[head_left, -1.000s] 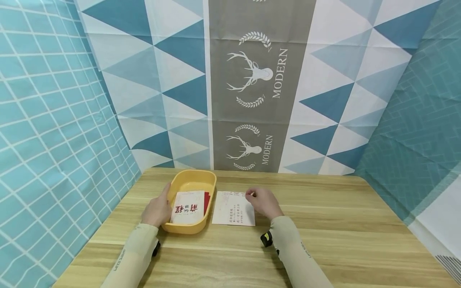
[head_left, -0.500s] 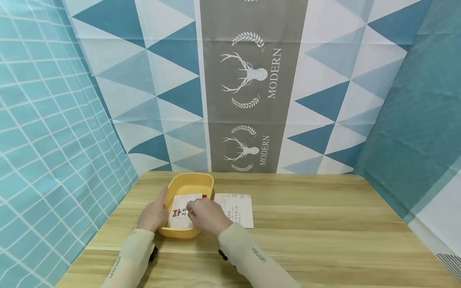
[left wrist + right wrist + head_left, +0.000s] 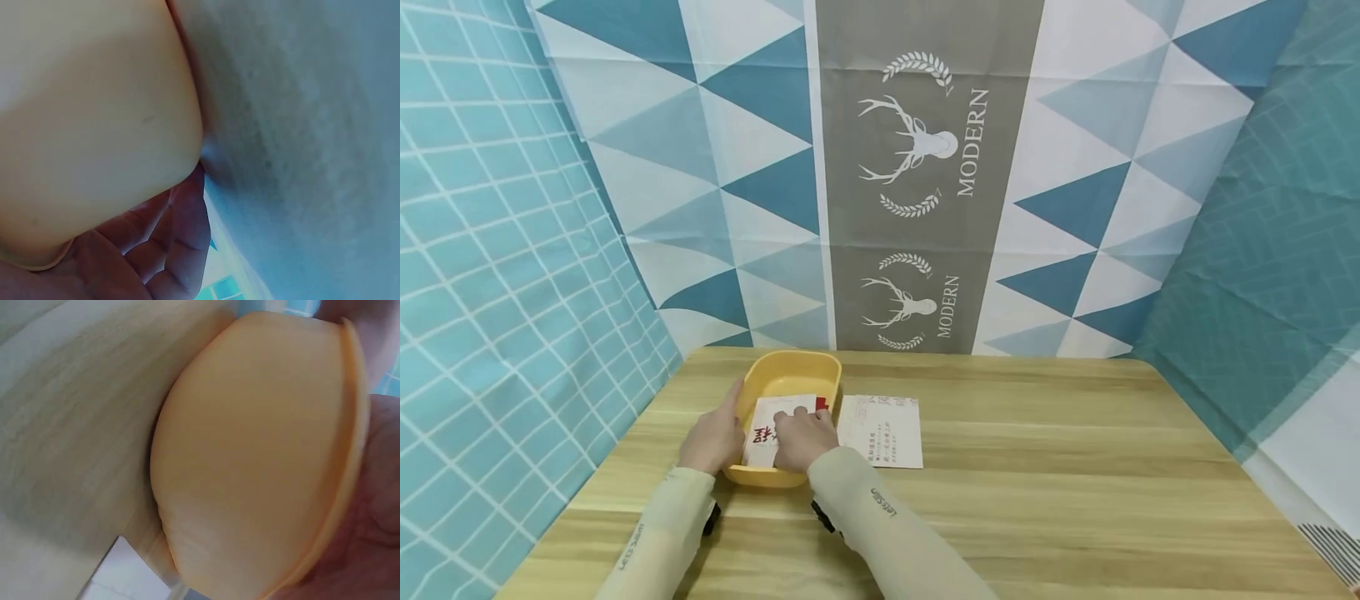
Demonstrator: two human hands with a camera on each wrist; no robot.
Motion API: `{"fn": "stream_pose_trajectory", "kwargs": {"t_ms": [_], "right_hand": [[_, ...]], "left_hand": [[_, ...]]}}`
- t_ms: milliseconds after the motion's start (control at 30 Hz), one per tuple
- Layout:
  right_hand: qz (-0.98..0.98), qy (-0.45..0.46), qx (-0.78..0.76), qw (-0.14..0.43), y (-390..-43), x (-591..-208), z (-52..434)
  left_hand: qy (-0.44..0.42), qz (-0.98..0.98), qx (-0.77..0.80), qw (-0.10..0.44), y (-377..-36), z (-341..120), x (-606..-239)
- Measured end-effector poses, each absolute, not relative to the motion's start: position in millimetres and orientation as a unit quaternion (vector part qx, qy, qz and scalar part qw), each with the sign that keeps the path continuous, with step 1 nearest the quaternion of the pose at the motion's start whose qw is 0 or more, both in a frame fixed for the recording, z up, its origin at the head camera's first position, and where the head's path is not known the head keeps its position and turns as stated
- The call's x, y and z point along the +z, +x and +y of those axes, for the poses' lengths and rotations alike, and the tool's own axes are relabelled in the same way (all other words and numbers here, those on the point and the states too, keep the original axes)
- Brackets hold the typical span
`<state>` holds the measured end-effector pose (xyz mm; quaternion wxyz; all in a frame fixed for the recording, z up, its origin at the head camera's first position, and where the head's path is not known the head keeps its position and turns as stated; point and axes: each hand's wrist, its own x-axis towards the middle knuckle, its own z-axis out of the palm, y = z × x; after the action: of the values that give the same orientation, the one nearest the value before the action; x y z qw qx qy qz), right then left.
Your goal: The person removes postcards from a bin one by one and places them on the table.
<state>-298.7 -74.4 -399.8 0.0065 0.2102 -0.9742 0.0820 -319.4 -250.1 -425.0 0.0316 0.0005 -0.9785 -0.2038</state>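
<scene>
While the left hand (image 3: 711,435) steadies the yellow tub (image 3: 790,369) from its left wall, fingers laid loosely along the plastic, the right hand (image 3: 805,437) reaches over the near rim onto the top card (image 3: 763,429), white with red characters, lying in the tub over a red-edged card (image 3: 822,403) beneath. Right-hand fingers are curled down on the card; whether they pinch an edge or only press cannot be told from the head view, and the right wrist view shows only the tub's outer wall and palm. One printed white card (image 3: 880,429) lies flat on the worktop (image 3: 1037,467), just beside the tub's right wall. Handling note: a thin card on a stack likely lifts best by sliding one edge free with a fingertip, then pinching that single edge, so the sheet below stays put. Keep the left hand bracing the tub, which would probably skate on smooth wood. Lift the card clear of the rim before carrying it sideways.
</scene>
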Motion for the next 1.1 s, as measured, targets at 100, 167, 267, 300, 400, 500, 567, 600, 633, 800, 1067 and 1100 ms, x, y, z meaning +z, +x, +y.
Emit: {"fn": "stream_pose_trajectory", "kwargs": {"t_ms": [100, 167, 267, 300, 400, 500, 567, 600, 633, 800, 1067, 1100], "right_hand": [[-0.979, 0.196, 0.054, 0.009, -298, -401, -81], [-0.982, 0.188, 0.033, 0.006, -297, -401, -84], [-0.984, 0.178, 0.015, -0.006, -298, -402, -87], [-0.984, 0.175, 0.01, -0.01, -298, -402, -87], [-0.985, 0.17, 0.003, -0.019, -300, -402, -86], [-0.985, 0.173, 0.007, -0.017, -303, -405, -84], [-0.984, 0.18, 0.012, -0.009, -305, -407, -83], [-0.983, 0.184, 0.018, -0.003, -306, -407, -82], [-0.982, 0.189, 0.025, 0.004, -307, -408, -81], [-0.972, 0.22, 0.071, 0.04, -305, -411, -77], [-0.954, 0.255, 0.095, 0.127, -302, -416, -74], [-0.952, 0.255, 0.099, 0.136, -302, -417, -74]], "left_hand": [[0.007, -0.978, -0.208, 0.027, -317, -251, -425], [0.01, -0.978, -0.209, 0.026, -315, -251, -426], [0.008, -0.977, -0.21, 0.031, -314, -250, -427], [0.007, -0.977, -0.21, 0.032, -314, -249, -428], [0.006, -0.977, -0.212, 0.033, -315, -246, -428], [0.007, -0.977, -0.213, 0.031, -317, -243, -428], [0.006, -0.976, -0.213, 0.032, -318, -242, -427], [0.006, -0.976, -0.214, 0.033, -318, -242, -426], [0.006, -0.976, -0.214, 0.034, -318, -242, -425], [0.012, -0.976, -0.214, 0.039, -317, -243, -426], [0.011, -0.976, -0.206, 0.066, -314, -246, -426], [0.009, -0.976, -0.204, 0.068, -315, -246, -425]]}}
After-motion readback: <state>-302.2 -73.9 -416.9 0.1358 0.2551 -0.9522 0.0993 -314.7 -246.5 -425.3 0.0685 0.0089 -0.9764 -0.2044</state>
